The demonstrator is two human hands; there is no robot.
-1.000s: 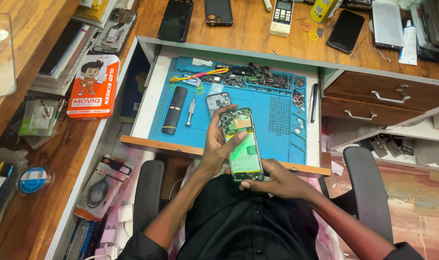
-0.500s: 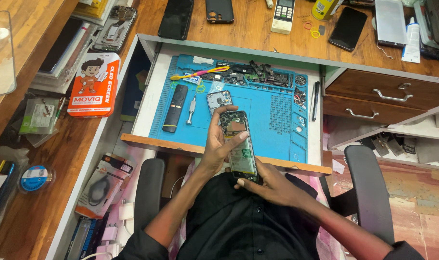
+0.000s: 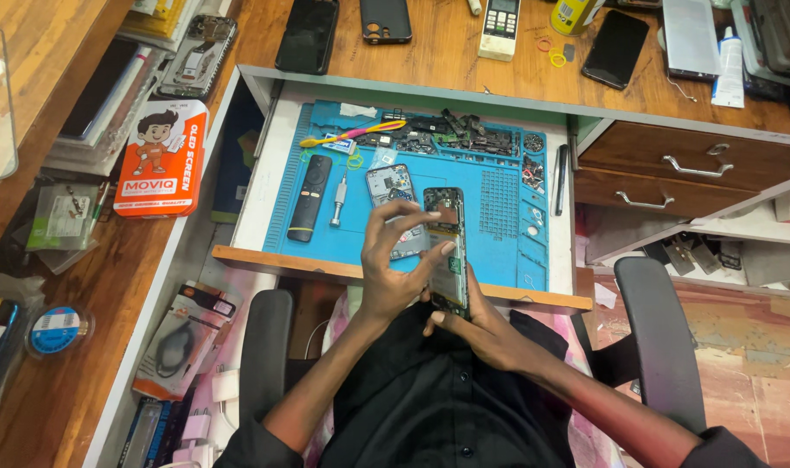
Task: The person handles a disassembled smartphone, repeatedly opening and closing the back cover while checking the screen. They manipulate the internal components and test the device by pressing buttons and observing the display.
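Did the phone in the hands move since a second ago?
Yes. The phone turned from face-up to edge-on, staying above the blue mat's near edge.

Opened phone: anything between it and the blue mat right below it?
The opened phone with exposed circuit board is held in both hands, left hand and right hand, above the blue silicone work mat. A second small opened device lies on the mat just left of it; otherwise nothing visible in between.
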